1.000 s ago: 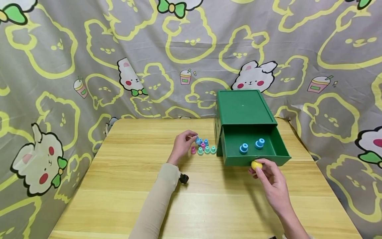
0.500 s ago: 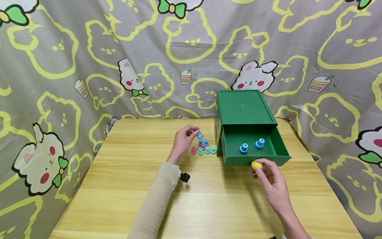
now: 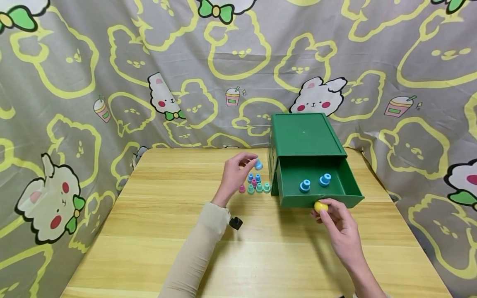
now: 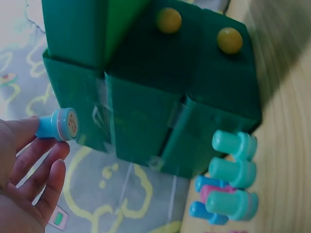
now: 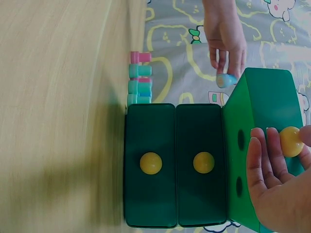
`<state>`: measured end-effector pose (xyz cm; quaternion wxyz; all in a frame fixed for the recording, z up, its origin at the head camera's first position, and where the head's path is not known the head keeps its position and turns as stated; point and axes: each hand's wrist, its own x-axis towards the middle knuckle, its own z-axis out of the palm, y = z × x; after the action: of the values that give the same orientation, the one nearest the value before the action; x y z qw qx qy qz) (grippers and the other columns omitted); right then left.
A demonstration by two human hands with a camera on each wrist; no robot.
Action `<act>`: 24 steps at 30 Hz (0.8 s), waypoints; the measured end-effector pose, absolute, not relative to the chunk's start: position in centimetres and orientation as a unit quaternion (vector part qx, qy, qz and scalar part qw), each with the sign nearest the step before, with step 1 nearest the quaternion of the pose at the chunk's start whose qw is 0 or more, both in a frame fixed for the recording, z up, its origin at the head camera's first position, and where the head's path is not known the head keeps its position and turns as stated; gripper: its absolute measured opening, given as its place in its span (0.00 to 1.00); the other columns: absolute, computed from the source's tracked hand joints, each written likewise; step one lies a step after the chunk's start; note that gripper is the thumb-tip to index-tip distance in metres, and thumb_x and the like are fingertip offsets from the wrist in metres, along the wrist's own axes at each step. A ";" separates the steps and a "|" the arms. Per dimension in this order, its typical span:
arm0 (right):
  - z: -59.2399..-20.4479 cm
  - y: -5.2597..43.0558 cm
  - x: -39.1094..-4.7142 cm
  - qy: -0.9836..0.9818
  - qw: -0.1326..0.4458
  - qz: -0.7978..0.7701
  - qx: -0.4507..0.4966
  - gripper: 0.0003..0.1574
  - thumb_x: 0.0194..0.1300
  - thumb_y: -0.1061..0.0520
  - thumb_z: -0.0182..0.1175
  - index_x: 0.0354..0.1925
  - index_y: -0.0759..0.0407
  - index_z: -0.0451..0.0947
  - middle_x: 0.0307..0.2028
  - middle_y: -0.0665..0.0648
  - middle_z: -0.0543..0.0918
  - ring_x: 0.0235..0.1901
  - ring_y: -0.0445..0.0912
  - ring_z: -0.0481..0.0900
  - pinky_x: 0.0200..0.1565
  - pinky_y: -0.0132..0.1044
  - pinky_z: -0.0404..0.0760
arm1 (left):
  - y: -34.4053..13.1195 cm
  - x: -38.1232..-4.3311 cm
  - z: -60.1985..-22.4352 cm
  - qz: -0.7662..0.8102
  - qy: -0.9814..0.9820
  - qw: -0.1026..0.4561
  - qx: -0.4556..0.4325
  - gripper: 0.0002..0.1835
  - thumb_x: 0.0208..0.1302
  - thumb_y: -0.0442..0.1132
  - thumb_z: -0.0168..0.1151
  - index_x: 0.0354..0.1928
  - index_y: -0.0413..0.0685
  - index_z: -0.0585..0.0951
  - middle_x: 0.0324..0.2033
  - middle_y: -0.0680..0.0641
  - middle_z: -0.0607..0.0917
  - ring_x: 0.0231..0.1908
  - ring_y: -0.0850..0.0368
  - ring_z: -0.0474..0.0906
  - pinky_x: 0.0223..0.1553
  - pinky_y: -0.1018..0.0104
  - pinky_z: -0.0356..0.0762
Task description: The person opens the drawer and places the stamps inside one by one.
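My left hand [image 3: 234, 176] pinches a light-blue toy stamp [image 3: 258, 164] between thumb and fingers, raised left of the green cabinet [image 3: 307, 134]. In the left wrist view the stamp [image 4: 60, 124] shows a reddish print on its flat face. My right hand [image 3: 342, 231] grips the yellow knob [image 3: 321, 206] of the pulled-out top drawer [image 3: 294, 201]. Two blue stamps [image 3: 305, 186] stand inside that drawer. Below the raised hand, a cluster of stamps rests on the table: green ones [image 3: 259, 188], pink ones [image 3: 242, 188] and blue ones [image 3: 251, 178].
Two lower drawers with yellow knobs [image 5: 151, 163] are pushed in beneath the top one. The cabinet stands toward the back right of the wooden table [image 3: 167, 207]. A patterned curtain [image 3: 186, 62] hangs behind and at both sides.
My left hand has lifted the light-blue stamp up from the cluster and moved it right, toward the cabinet. My right hand stays on the knob.
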<state>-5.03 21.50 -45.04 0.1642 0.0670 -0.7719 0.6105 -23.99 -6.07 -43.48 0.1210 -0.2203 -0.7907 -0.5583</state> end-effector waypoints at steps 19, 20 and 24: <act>-45.0 21.4 -4.9 -0.773 0.166 0.610 0.056 0.17 0.80 0.66 0.51 0.62 0.69 0.71 0.45 0.59 0.86 0.43 0.39 0.87 0.44 0.28 0.85 | -3.8 -22.2 -40.4 -0.575 -0.756 0.145 -0.277 0.10 0.73 0.44 0.66 0.51 0.50 0.88 0.42 0.50 0.90 0.40 0.60 0.84 0.46 0.58 0.85; -45.0 21.4 -4.9 -0.774 0.166 0.609 0.055 0.17 0.80 0.66 0.51 0.62 0.69 0.71 0.45 0.58 0.86 0.43 0.40 0.87 0.44 0.28 0.85 | -3.7 -22.2 -40.4 -0.574 -0.756 0.145 -0.278 0.11 0.73 0.44 0.66 0.51 0.49 0.88 0.42 0.50 0.90 0.40 0.60 0.84 0.46 0.58 0.85; -44.9 21.4 -4.8 -0.775 0.167 0.607 0.051 0.16 0.80 0.66 0.51 0.62 0.69 0.71 0.44 0.55 0.86 0.43 0.40 0.87 0.44 0.28 0.85 | -3.4 -22.2 -40.3 -0.571 -0.756 0.145 -0.286 0.11 0.73 0.43 0.66 0.51 0.47 0.88 0.43 0.50 0.90 0.41 0.61 0.84 0.47 0.58 0.86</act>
<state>-4.84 21.40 -44.95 0.1666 0.0509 -0.7753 0.6070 -22.16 -3.39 -40.30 0.1447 -0.2857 -0.7557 -0.5712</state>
